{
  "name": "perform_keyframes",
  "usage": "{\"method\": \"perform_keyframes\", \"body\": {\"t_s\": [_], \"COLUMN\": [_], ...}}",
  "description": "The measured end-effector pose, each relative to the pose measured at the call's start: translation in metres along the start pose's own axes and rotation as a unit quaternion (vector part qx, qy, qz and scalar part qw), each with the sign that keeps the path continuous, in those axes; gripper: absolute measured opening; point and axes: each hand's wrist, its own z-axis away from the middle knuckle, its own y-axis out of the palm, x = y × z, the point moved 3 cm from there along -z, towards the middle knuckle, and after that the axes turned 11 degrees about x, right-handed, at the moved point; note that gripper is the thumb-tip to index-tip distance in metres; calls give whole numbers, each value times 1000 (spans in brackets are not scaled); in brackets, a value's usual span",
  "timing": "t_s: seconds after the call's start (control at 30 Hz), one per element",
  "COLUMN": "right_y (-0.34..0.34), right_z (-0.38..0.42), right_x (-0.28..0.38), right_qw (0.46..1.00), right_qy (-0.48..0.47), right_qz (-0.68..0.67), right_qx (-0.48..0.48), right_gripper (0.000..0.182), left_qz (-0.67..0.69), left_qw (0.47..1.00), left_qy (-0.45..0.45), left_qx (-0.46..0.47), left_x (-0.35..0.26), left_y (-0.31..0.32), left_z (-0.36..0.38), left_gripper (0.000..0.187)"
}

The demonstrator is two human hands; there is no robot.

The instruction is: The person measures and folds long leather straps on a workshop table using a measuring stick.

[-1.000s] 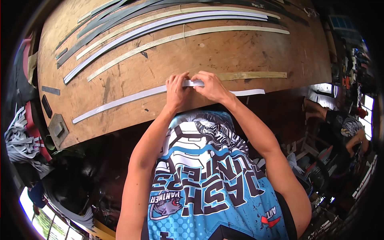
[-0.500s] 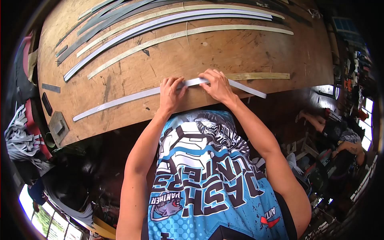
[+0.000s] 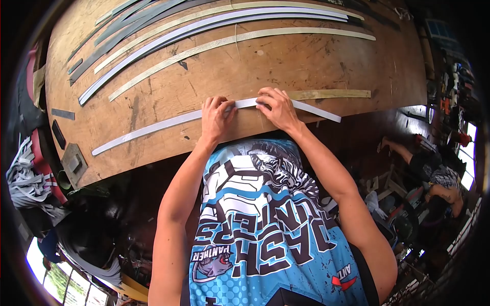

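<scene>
through the head camera i see, from my distant place, that the left hand [image 3: 218, 116] has its fingers closed on a long white strip [image 3: 246, 103], and the right hand [image 3: 277, 109] pinches the same strip just beside, so that a short piece of it shows between them. this strip is at the near side of the wooden table [image 3: 306, 61]: its left part runs along the surface, and its right end reaches to the near edge. behind the right hand i find a yellowish strip [image 3: 332, 94] lying flat. farther from the hands, a cream strip [image 3: 306, 30] curves across the table, well apart from them.
</scene>
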Motion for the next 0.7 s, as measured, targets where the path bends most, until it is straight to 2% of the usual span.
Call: {"method": "perform_keyframes", "body": {"t_s": [0.2, 0.7], "right_y": [6, 7], "right_z": [3, 2], "right_x": [-11, -11], "right_qw": [1000, 999], "right_qy": [-26, -13], "right_qz": [0, -12], "right_qx": [-16, -39], "right_gripper": [12, 11], "left_qz": [0, -6], "left_qw": [1000, 1000], "left_qy": [-3, -28], "left_qx": [-3, 4], "left_x": [-2, 0], "left_y": [-2, 1], "left_z": [-1, -1], "left_gripper": [20, 18]}}
